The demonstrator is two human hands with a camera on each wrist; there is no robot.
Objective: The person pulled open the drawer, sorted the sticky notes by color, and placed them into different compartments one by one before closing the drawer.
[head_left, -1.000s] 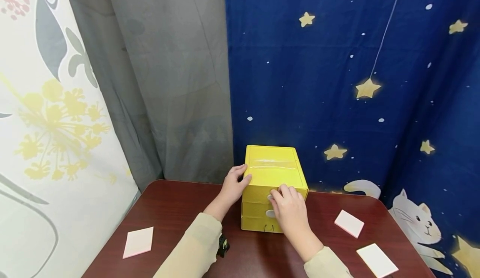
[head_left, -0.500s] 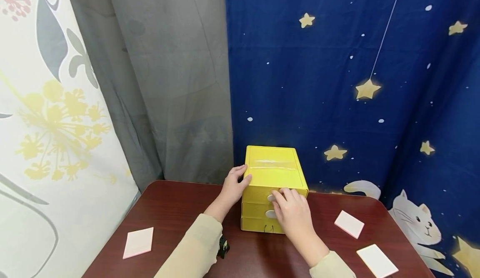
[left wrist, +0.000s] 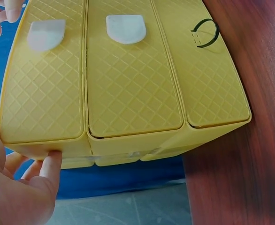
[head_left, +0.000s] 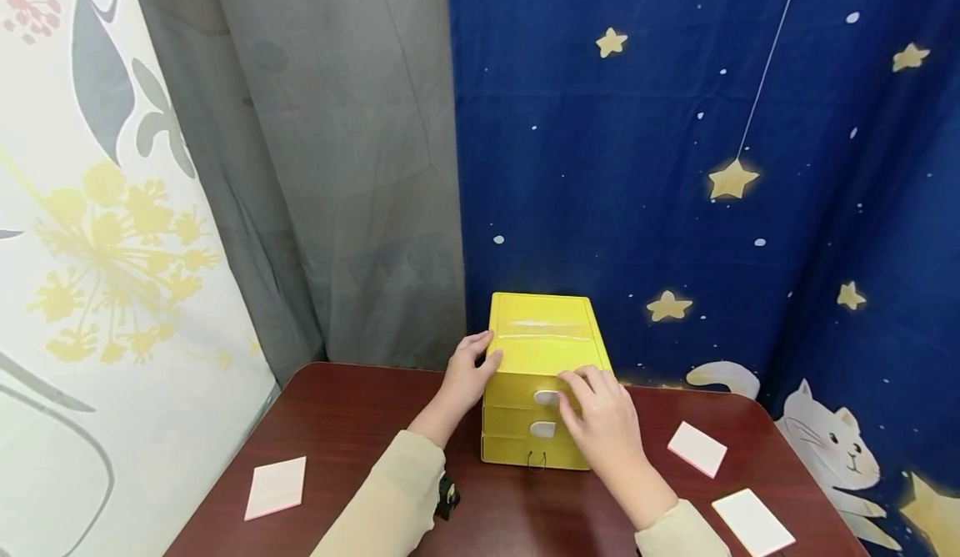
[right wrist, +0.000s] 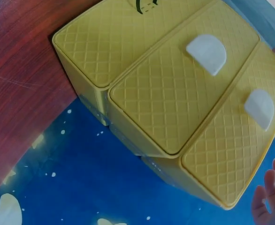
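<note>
A yellow three-drawer box (head_left: 543, 336) stands on the table, all its drawers shut. White half-round tabs sit on the top drawer (left wrist: 46, 35) and the middle drawer (left wrist: 126, 29); a thin black loop (left wrist: 216, 33) serves the bottom one. My left hand (head_left: 467, 378) rests against the box's left side near the top, thumb by the front corner. By the upper right of the front, my right hand (head_left: 603, 415) has its fingers loosely bent, holding nothing, to the right of the top tab. In the right wrist view those fingers (right wrist: 272, 184) show apart from the tab.
One pale notepad (head_left: 275, 488) lies at the left of the dark red table (head_left: 360, 398). Two more, a smaller pad (head_left: 697, 449) and a larger pad (head_left: 753, 522), lie at the right. Grey and starry blue curtains hang behind.
My right hand has let go of the top drawer's tab and shifted right, leaving both tabs in full view. The left hand stays on the box's side.
</note>
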